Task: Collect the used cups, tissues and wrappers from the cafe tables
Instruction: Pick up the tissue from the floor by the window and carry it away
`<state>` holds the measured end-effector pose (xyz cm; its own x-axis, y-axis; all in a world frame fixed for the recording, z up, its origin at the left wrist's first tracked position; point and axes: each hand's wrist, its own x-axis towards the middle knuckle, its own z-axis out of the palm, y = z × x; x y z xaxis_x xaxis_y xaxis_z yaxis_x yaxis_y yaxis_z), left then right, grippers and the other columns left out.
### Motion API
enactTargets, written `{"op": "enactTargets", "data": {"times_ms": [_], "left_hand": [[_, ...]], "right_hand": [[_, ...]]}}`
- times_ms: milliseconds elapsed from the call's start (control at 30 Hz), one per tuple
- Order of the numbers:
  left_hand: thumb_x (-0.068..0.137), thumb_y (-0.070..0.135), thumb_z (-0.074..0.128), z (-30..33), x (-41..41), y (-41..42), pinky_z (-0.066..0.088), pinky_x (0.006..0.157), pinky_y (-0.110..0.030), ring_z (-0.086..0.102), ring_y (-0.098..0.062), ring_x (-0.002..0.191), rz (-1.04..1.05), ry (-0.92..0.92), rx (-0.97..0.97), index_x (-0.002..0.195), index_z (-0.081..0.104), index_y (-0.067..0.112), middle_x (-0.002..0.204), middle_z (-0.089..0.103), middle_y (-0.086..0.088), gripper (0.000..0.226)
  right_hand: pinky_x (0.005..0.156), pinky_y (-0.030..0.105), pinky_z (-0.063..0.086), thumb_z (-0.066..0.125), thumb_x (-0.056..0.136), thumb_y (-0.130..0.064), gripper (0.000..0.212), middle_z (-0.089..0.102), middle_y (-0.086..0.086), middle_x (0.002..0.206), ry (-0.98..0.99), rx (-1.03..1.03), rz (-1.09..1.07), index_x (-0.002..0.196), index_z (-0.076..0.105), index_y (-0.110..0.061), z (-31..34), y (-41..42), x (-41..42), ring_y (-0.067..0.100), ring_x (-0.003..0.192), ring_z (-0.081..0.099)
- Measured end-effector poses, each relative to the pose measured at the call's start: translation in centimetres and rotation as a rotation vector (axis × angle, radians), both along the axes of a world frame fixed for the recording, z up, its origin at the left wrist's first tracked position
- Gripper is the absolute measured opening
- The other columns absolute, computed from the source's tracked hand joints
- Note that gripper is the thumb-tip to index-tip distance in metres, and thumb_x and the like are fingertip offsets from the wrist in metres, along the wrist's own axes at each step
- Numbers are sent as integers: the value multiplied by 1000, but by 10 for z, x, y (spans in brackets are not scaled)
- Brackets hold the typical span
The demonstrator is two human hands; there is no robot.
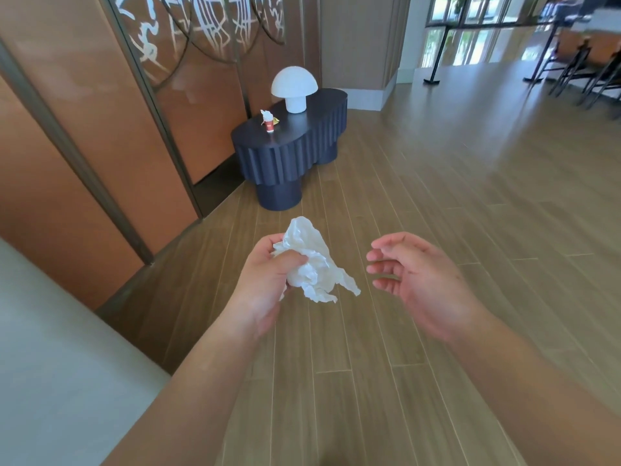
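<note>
My left hand [268, 280] grips a crumpled white tissue [314, 264] in front of me, above the wooden floor. My right hand [413, 274] hovers just right of the tissue, fingers loosely spread and holding nothing. Farther ahead, a small red paper cup [269, 125] with a white tissue stuffed in its top stands on a dark fluted side table [302, 146]. A small yellowish wrapper [276, 120] lies right behind the cup.
A white mushroom-shaped lamp [294, 89] stands on the same table. Copper wall panels [100, 146] run along the left, with a pale surface [50, 364] at lower left. Dark-legged chairs [584, 68] and a stanchion base [431, 80] stand at the far right.
</note>
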<state>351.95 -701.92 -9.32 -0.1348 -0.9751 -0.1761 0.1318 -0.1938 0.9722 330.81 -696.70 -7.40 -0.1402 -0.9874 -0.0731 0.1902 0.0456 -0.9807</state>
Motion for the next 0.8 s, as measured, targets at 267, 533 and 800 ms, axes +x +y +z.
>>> {"op": "enactTargets", "data": {"times_ms": [267,533,800], "left_hand": [[88,6,66,4,30,-89,57,76,-36,76,-26,94,-4,-4,-3,120,62,17,107,77,-7,35],[88,4,64,-10,41,-184,56,73,-37,76,-25,89,44,-27,20,118,63,16,105,78,-7,32],[91,1,62,-18,26,-320,55,71,-34,76,-20,83,119,-90,66,120,62,14,98,78,-3,31]], "right_hand": [[65,28,52,54,95,-6,26,71,1,82,1,-17,2,81,71,-20,6,-92,33,14,75,66],[65,28,52,54,94,-6,25,70,0,81,-24,-4,27,80,70,-19,-13,-194,39,15,76,65],[62,26,52,58,89,-12,21,70,0,82,-88,28,99,77,72,-22,-29,-345,22,14,77,66]]}}
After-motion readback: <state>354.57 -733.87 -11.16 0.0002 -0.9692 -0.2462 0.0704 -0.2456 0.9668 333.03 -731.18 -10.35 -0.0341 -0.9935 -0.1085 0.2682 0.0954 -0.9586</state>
